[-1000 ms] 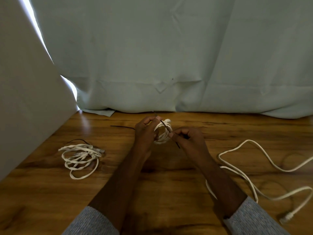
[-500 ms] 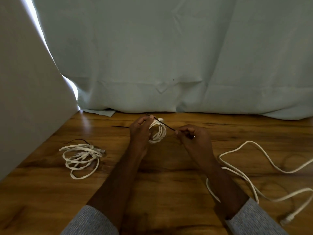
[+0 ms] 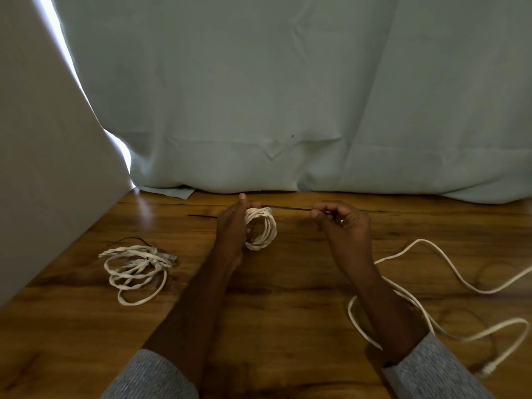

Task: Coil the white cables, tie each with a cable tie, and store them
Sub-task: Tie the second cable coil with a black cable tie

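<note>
At the table's centre, the left hand [image 3: 233, 226] grips a small coil of white flat cable [image 3: 260, 228], while at its 3 o'clock the right hand [image 3: 342, 226] pinches the tail of a thin black cable tie [image 3: 288, 208] stretched taut from the coil's top. A looser tied white cable bundle [image 3: 135, 269] lies on the brown wooden tabletop [image 3: 273, 312] at 9 o'clock, a spare black tie [image 3: 201, 216] at 11 o'clock, and an uncoiled long white cable [image 3: 460, 283] sprawls at 4 o'clock.

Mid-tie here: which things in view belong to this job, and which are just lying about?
In the job: small coil in left hand; black tie pinched by right hand; loose cable; spare tie; coiled bundle.
Lying about: curtain; white panel.
</note>
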The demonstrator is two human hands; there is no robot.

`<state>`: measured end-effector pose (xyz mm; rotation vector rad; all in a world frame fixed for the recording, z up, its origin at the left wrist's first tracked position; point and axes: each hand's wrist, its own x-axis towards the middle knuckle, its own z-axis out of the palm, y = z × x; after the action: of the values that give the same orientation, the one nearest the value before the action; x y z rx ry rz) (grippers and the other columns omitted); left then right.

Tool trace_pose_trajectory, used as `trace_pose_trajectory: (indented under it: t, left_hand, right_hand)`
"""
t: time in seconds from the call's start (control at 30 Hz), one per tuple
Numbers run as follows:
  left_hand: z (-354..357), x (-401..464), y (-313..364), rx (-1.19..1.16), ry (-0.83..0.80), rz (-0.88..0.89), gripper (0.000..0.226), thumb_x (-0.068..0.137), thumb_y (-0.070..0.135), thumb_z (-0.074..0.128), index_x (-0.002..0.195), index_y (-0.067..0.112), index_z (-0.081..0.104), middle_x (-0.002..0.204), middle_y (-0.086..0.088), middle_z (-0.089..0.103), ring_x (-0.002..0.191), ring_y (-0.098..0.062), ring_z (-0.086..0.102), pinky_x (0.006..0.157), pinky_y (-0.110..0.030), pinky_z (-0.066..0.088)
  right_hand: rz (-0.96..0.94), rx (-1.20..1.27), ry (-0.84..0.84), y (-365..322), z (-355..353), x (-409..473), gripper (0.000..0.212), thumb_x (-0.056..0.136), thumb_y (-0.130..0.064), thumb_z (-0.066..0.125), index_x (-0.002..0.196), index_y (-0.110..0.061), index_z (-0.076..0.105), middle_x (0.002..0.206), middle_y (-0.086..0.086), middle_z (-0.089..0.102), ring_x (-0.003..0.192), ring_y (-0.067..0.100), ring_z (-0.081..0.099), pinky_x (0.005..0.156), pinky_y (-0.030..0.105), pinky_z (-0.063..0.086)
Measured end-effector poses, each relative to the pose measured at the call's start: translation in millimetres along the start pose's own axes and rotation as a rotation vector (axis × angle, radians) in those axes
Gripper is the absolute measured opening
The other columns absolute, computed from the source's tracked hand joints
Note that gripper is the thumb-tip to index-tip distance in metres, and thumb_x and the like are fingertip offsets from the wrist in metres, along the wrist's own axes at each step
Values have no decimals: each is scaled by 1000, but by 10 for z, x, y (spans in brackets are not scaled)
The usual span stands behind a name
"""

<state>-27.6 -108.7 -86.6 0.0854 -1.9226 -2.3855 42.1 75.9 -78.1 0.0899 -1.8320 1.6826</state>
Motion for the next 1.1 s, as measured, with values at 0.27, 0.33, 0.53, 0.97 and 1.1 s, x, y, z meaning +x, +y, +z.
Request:
trace_pose_trajectory:
  t: [0.27, 0.33, 0.53, 0.97, 1.1]
  left_hand:
    - [-42, 29, -14, 65, -47, 52, 29, 101, 34, 53, 88, 21, 76, 90, -3, 77, 82, -18, 69, 71, -31, 50]
    - [-14, 8, -22, 87, -83, 50, 31, 101, 36, 53, 88, 21, 77, 93, -6, 77, 84, -21, 69, 73, -33, 51]
    - [59, -77, -20, 46, -140, 52, 33, 104, 34, 47, 101, 15, 74, 91, -15, 75, 75, -20, 69, 64, -28, 53]
    - [196, -189, -4, 36, -178, 119, 33, 102, 37, 50, 96, 19, 77, 93, -13, 77, 84, -24, 74, 67, -32, 59]
    - [191, -179, 15, -41, -176, 87, 36, 104, 33, 46, 97, 12, 74, 92, -14, 77, 80, -24, 73, 67, -32, 60]
  right_hand:
    - [132, 162, 0, -58, -31, 5, 19, 85, 7, 70, 96, -9, 72, 81, 4, 70, 69, 13, 64, 62, 23, 54]
    - [155, 170, 35, -64, -24, 20, 19, 84, 7, 70, 95, -9, 70, 77, 4, 68, 69, 11, 64, 60, 24, 54]
    - [314, 239, 215, -41, -34, 10, 9, 85, 2, 71, 83, -7, 69, 64, 3, 63, 57, 12, 59, 60, 32, 53]
    - [320, 171, 93, 8, 228, -177, 8, 83, 5, 70, 80, -2, 70, 72, 6, 72, 56, 12, 61, 55, 30, 53]
    - [275, 47, -29, 52, 256, -220, 6, 83, 1, 75, 85, -4, 72, 80, 10, 75, 66, 19, 69, 59, 31, 55]
